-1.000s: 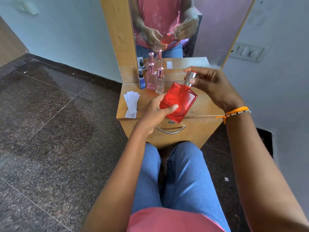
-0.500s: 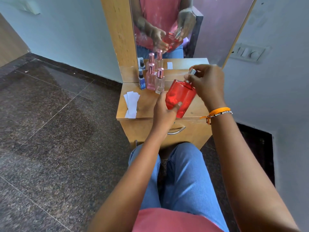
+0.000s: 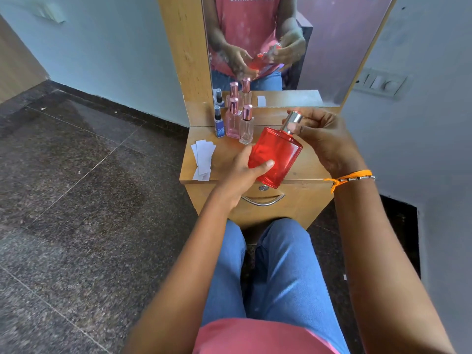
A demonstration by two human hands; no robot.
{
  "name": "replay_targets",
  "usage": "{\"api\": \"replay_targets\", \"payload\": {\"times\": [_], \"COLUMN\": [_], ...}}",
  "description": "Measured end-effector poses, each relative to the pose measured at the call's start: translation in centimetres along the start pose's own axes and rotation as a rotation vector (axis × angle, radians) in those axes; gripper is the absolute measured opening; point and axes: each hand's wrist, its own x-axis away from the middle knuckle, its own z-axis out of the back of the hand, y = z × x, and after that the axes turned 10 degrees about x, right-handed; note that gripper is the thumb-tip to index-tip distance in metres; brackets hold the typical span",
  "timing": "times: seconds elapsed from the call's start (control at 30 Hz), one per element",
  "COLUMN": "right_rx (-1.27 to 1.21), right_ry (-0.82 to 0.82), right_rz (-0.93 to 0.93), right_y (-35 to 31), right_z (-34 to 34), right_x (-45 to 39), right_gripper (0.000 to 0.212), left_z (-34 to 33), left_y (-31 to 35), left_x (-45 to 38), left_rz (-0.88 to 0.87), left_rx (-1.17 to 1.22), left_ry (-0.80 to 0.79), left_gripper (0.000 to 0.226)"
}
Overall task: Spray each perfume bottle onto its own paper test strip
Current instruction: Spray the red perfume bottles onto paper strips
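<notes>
A large red perfume bottle [image 3: 277, 154] is tilted above the front of the small wooden dressing table [image 3: 304, 167]. My left hand [image 3: 242, 175] grips its body from below. My right hand [image 3: 324, 136] pinches the bottle's silver cap [image 3: 292, 121]. Several white paper test strips [image 3: 203, 158] lie fanned at the table's left edge. At the back left, against the mirror, stand a pink bottle [image 3: 233, 121], a clear bottle with a rose cap [image 3: 246, 126] and a small blue spray bottle [image 3: 219, 122].
A mirror [image 3: 293, 42] rises behind the table and reflects the hands and bottles. A drawer with a metal handle [image 3: 263, 200] faces my knees. A wall with a switch plate [image 3: 380, 84] stands close on the right; dark stone floor [image 3: 76, 200] lies to the left.
The red bottle has tipped from more upright back to a slant toward the right. Both hands keep their hold, the right one still on the silver cap.
</notes>
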Motion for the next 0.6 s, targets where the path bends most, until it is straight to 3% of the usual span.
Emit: {"api": "replay_targets", "payload": {"times": [0.13, 0.37, 0.6], "right_rx": [0.056, 0.134, 0.360], "right_ry": [0.118, -0.009, 0.275], "right_rz": [0.053, -0.093, -0.048], "right_y": [-0.7, 1.0, 2.0], "right_z": [-1.0, -1.6, -2.4], "right_x": [0.5, 3.1, 0.6], "right_gripper": [0.031, 0.025, 0.019], "left_z": [-1.1, -1.4, -0.3], "left_y": [-0.7, -0.2, 0.4], "left_x": [0.1, -0.5, -0.7], "left_rz": [-0.102, -0.037, -0.033], "left_rx": [0.014, 0.038, -0.186], "left_ry": [0.046, 0.020, 0.209], "left_gripper": [0.033, 0.041, 0.036]}}
